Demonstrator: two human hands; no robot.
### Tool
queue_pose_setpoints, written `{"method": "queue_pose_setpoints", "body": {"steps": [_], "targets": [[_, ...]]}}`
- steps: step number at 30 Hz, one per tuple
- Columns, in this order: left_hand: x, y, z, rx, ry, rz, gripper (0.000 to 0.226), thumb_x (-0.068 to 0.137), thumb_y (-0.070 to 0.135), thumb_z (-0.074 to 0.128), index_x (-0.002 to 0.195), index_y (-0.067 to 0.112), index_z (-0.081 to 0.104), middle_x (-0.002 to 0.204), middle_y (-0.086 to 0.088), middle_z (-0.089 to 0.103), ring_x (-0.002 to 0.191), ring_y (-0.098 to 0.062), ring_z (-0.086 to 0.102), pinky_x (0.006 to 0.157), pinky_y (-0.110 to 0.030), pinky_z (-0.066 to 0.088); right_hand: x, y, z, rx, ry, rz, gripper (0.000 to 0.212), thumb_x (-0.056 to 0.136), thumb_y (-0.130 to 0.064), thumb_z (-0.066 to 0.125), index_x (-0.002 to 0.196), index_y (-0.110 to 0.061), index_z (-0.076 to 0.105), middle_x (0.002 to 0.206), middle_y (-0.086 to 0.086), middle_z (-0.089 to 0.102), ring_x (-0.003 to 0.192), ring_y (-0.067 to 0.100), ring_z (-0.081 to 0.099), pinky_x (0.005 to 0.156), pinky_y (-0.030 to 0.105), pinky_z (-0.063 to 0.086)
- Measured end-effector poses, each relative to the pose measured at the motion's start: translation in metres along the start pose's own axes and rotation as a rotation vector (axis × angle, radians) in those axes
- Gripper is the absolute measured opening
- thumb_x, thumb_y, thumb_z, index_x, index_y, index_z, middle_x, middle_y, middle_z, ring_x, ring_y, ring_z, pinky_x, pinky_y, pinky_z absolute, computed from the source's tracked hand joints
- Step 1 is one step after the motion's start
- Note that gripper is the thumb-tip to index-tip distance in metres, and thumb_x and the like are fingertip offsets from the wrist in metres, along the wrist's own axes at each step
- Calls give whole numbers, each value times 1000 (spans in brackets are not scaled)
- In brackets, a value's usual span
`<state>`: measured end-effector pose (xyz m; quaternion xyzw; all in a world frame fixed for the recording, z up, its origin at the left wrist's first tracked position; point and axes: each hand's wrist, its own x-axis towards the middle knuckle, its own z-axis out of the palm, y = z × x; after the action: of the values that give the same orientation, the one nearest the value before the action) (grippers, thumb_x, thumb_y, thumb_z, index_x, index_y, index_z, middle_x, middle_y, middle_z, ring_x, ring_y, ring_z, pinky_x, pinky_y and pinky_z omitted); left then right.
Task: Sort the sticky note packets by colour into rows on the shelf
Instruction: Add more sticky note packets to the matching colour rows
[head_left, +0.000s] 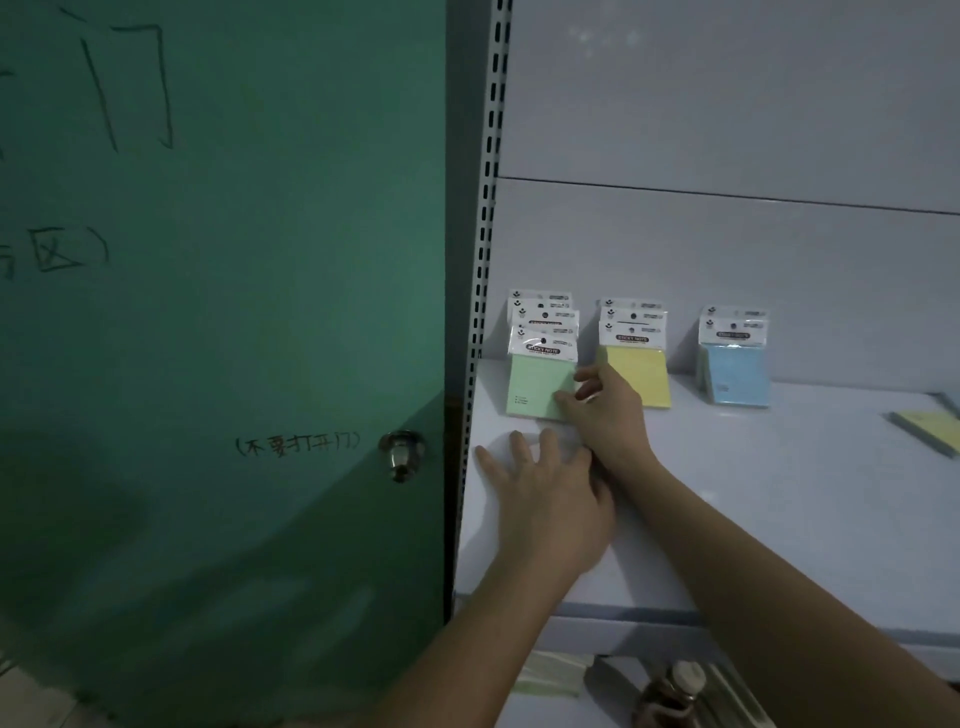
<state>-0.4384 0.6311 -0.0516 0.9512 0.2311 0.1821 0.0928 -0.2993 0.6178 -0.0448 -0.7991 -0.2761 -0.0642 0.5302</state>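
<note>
My right hand (602, 410) held the front green sticky note packet (540, 387) by its lower right corner, thumb and fingertips pinched on the pale green pad, the wrist bent and the forearm running in from the lower right. That packet leaned at the front of the green row (543, 322), at the far left of the white shelf (753, 499), where four packets stood one behind another, each a square pad under a glossy white header card with a black "STICKY NOTE" band. My left hand (545, 499) lay flat on the shelf just in front of it, palm down, fingers spread and straight, holding nothing; its thumb side tucked under my right wrist.

Just beside the green row stood the yellow row (636, 364) of three packets, and well apart to the right the blue row (735, 364) of two, all tilted back toward the pale rear panel. Near the right edge a yellow notepad (930, 431) lay flat on the smooth shelf surface.

A perforated metal upright (485, 234) bounded the shelf on the left, and beyond it hung a matte green door (234, 312) with black handwritten characters and a round steel knob (401, 454). Below the shelf edge I could make out a brown bottle (670, 696), dim and blurred.
</note>
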Motion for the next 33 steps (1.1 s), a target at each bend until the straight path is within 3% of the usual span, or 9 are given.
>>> {"method": "queue_pose_setpoints", "body": {"steps": [4, 6, 12, 16, 19, 22, 26, 29, 33], "targets": [[2, 0, 1, -14, 0, -2, 36, 93, 38, 26, 117, 27, 52, 140, -9, 38, 136, -42, 20, 103, -73, -3, 2, 1, 0, -19, -9, 19, 21, 81, -19, 70, 99, -16, 59, 81, -4, 60, 71, 7, 56, 61, 13, 40], [3, 0, 1, -14, -22, -6, 38, 93, 39, 26, 119, 27, 51, 142, -10, 36, 137, -42, 18, 103, -73, -4, 1, -1, 0, -12, 16, 23, 13, 86, -22, 65, 96, -14, 59, 80, -5, 60, 72, 10, 56, 60, 15, 41], [1, -2, -5, -21, -68, 0, 36, 94, 40, 28, 118, 27, 52, 139, -9, 37, 134, -42, 21, 104, -73, 1, -12, -10, -15, 96, 101, 180, 18, 95, -23, 50, 86, -9, 56, 81, 7, 63, 77, 27, 60, 74, 39, 51], [-1, -2, -10, 11, -94, 5, 41, 92, 41, 29, 123, 27, 51, 138, -10, 40, 130, -40, 28, 103, -72, 9, -27, -9, -50, 42, -52, 199, 16, 94, -21, 51, 98, -10, 61, 88, 8, 67, 72, 22, 62, 76, 39, 53], [1, -6, -9, 26, -132, -12, 47, 91, 46, 29, 134, 33, 45, 143, -7, 37, 131, -35, 29, 105, -69, 11, -41, 0, -92, -190, -155, 108, 14, 94, -26, 51, 100, -17, 60, 93, 5, 67, 79, 24, 65, 68, 33, 51], [3, -8, -9, 52, -158, -36, 51, 90, 50, 29, 139, 38, 40, 145, -3, 35, 132, -29, 31, 106, -65, 15, -55, 18, -146, -322, -205, 71, 14, 94, -32, 50, 98, -24, 61, 93, -3, 65, 78, 17, 61, 58, 26, 45], [1, -5, -16, 107, -122, -70, 46, 91, 50, 32, 130, 36, 52, 137, 0, 47, 123, -28, 45, 100, -52, 32, -80, 48, -230, -444, -285, 62, 21, 94, -40, 51, 108, -27, 61, 100, -6, 62, 88, 15, 59, 71, 28, 45], [-9, 3, -20, 172, 72, -106, 34, 89, 33, 39, 100, 19, 68, 107, -9, 63, 96, -33, 59, 77, -38, 47, -101, 68, -301, -478, -277, 64, 28, 94, -43, 50, 114, -26, 60, 103, -5, 63, 90, 16, 58, 75, 29, 42], [-18, 80, -18, 148, 91, -110, 29, 90, 23, 47, 109, 19, 69, 110, -9, 63, 101, -32, 57, 79, -37, 44, -120, 88, -387, -516, -247, 93, 33, 94, -49, 46, 118, -29, 59, 106, -7, 62, 91, 14, 59, 72, 28, 43]]}}
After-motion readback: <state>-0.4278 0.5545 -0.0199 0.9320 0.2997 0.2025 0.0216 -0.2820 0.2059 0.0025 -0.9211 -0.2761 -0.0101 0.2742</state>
